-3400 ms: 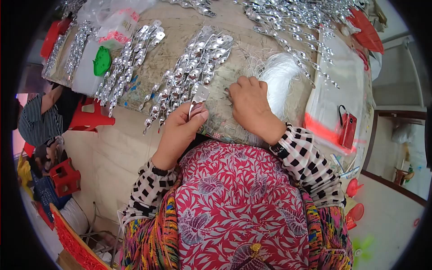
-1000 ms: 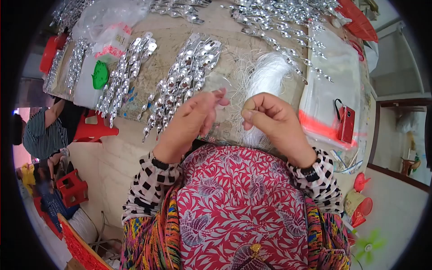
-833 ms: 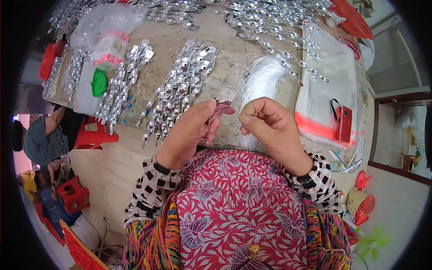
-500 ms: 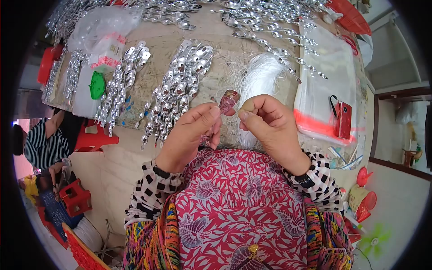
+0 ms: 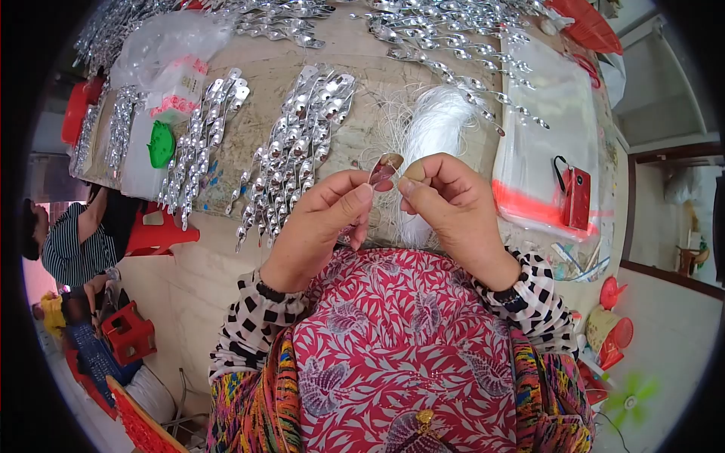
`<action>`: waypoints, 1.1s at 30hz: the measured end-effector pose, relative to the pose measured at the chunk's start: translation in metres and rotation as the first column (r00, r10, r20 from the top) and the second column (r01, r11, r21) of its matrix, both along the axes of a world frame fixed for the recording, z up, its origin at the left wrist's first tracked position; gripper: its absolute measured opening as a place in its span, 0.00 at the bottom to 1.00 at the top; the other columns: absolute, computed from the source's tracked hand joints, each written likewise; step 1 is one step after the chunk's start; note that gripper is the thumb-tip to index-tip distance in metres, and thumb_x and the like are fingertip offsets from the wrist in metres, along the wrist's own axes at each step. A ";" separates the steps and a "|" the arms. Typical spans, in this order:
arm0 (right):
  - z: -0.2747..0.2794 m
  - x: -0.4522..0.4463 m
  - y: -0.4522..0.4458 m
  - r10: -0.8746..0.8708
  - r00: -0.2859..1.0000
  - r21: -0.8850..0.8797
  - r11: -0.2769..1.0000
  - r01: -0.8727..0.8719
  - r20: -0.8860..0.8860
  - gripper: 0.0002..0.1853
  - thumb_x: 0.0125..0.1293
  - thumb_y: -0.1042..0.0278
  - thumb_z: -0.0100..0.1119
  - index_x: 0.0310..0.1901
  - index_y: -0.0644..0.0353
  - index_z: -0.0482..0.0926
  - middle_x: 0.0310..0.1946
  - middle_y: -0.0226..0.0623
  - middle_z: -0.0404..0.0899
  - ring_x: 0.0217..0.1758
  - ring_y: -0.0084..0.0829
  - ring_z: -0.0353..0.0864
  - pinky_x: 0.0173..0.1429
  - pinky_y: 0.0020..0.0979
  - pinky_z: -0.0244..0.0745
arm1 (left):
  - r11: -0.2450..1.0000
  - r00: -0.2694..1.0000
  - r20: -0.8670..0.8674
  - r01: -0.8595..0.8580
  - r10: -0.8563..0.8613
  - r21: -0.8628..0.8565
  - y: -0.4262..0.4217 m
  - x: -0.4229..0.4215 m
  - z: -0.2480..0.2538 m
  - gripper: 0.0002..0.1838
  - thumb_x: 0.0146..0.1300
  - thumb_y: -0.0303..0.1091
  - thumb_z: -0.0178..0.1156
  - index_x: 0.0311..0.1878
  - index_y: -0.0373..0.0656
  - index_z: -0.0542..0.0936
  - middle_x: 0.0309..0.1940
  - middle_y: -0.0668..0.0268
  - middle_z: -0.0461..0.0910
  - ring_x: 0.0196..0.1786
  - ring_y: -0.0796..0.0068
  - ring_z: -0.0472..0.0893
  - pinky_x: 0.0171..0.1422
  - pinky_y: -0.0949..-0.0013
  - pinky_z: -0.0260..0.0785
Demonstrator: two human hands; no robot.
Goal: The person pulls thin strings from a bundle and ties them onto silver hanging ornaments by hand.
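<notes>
My left hand point(image 5: 325, 223) pinches a shiny metal strip point(image 5: 386, 169) between thumb and forefinger, its flat reflective end pointing up. Close beside that end is my right hand point(image 5: 453, 208), thumb and forefinger pressed together; whatever thread they may hold is too fine to make out. Behind my right hand lies a bundle of white threads point(image 5: 438, 124) on the table, with loose strands spread to its left. A pile of twisted silver strips point(image 5: 298, 143) rests just beyond my left hand, and another row of strips point(image 5: 204, 140) is further left.
Clear plastic bags point(image 5: 551, 136) carry a red phone-like object point(image 5: 577, 198) at the right. A green item point(image 5: 161, 144), a white-and-pink box point(image 5: 177, 90) and crumpled plastic point(image 5: 162, 45) lie at the left. Beyond are more silver strips point(image 5: 445, 30). A person in a striped top point(image 5: 68, 241) is at far left.
Both hands have come together from the earliest frame, my right hand leaving the thread bundle. The strip's end has turned upward between my fingertips, beside my right hand.
</notes>
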State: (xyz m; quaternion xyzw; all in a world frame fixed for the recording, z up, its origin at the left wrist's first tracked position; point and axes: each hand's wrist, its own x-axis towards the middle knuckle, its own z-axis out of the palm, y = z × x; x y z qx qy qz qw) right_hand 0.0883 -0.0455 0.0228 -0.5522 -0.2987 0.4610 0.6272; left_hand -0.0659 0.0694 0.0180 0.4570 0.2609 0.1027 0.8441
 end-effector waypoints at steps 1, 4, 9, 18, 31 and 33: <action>-0.001 0.000 0.000 -0.005 1.000 -0.006 1.000 0.005 0.004 0.03 0.66 0.75 0.57 0.40 0.63 0.75 0.32 0.26 0.76 0.34 0.14 0.73 0.40 0.18 0.69 | 1.000 1.000 -0.017 -0.017 0.017 0.006 -0.001 0.000 0.000 0.16 0.70 0.38 0.54 0.55 0.38 0.74 0.37 0.71 0.77 0.28 0.84 0.71 0.31 0.79 0.64; -0.001 0.000 0.000 0.003 1.000 0.000 1.000 -0.003 -0.010 0.03 0.66 0.75 0.57 0.40 0.63 0.75 0.32 0.26 0.76 0.34 0.14 0.73 0.40 0.18 0.69 | 1.000 1.000 -0.012 -0.012 0.012 0.010 -0.001 -0.001 -0.002 0.17 0.70 0.38 0.54 0.56 0.38 0.73 0.44 0.69 0.78 0.29 0.84 0.72 0.31 0.79 0.65; -0.002 -0.001 0.001 -0.003 0.999 0.027 1.000 0.004 -0.046 0.04 0.67 0.74 0.57 0.41 0.64 0.76 0.33 0.27 0.77 0.34 0.14 0.73 0.39 0.18 0.70 | 0.993 0.997 -0.058 -0.039 0.046 0.111 -0.008 0.003 0.003 0.18 0.68 0.40 0.55 0.55 0.36 0.75 0.26 0.70 0.73 0.27 0.81 0.72 0.31 0.78 0.64; -0.001 -0.003 -0.001 -0.014 0.995 0.046 0.999 0.018 -0.100 0.06 0.68 0.73 0.57 0.44 0.63 0.73 0.37 0.30 0.78 0.35 0.16 0.76 0.36 0.17 0.70 | 0.985 0.996 -0.066 -0.046 0.058 0.166 -0.010 0.002 0.001 0.18 0.68 0.34 0.58 0.56 0.37 0.73 0.31 0.73 0.75 0.26 0.88 0.70 0.29 0.83 0.63; -0.008 0.001 -0.005 -0.031 0.992 0.083 0.996 0.021 0.120 0.12 0.67 0.75 0.57 0.44 0.59 0.62 0.33 0.31 0.76 0.34 0.16 0.76 0.32 0.17 0.69 | 0.945 0.998 -0.055 0.035 -0.018 0.326 -0.016 0.004 0.004 0.19 0.66 0.30 0.57 0.60 0.43 0.73 0.36 0.74 0.77 0.27 0.91 0.68 0.29 0.84 0.61; -0.008 0.001 -0.006 -0.033 0.991 0.066 0.997 0.024 0.129 0.12 0.67 0.75 0.57 0.44 0.59 0.62 0.32 0.31 0.76 0.34 0.16 0.76 0.32 0.17 0.69 | 0.941 0.996 -0.078 0.065 -0.041 0.331 -0.016 0.004 0.005 0.20 0.67 0.30 0.57 0.61 0.43 0.73 0.38 0.74 0.77 0.27 0.92 0.67 0.29 0.84 0.60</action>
